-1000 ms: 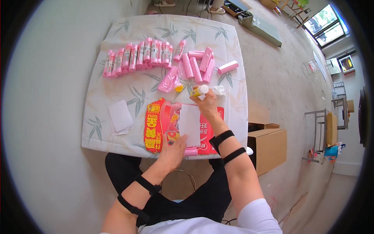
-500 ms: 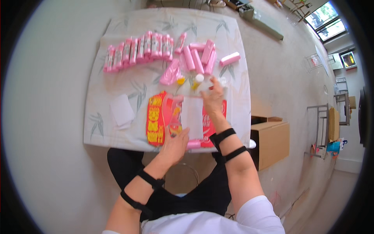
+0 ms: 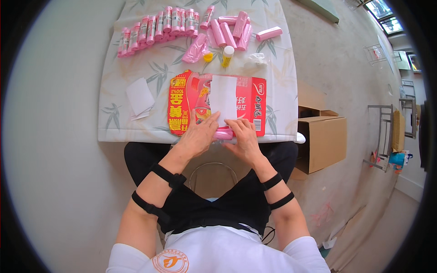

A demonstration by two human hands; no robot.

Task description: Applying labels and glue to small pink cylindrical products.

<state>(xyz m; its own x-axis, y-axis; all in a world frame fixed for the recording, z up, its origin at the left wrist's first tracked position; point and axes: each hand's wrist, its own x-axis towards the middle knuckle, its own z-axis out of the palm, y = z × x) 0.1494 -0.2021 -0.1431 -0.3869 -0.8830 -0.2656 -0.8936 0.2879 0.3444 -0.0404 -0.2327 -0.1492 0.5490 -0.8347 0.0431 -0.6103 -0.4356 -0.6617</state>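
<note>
Close to the near table edge lies a pink plastic bag roll [image 3: 223, 133], at the near end of a white paper strip [image 3: 224, 93]. The strip rests on a red and yellow printed cardboard sheet [image 3: 180, 102]. From the left, my left hand [image 3: 199, 135] has its fingertips closed over the roll and the paper's end. My right hand [image 3: 245, 139] grips the roll's right end, fingers on top at the paper edge and thumb on the near side. Part of the roll is hidden by my fingers. Beyond the sheet stand a glue stick [image 3: 227, 57] and its yellow cap [image 3: 208, 57].
At the back left, several pink rolls with paper bands [image 3: 159, 26] lie in a row. Bare pink rolls [image 3: 230, 34] are heaped to their right, near crumpled pink plastic [image 3: 195, 50]. White paper slips [image 3: 140, 98] sit at left. An open cardboard box [image 3: 325, 141] stands right of the table.
My right hand has come back from beside the glue stick to the pink roll at the near edge. My left hand stays by the paper's near end. The view has tilted downward.
</note>
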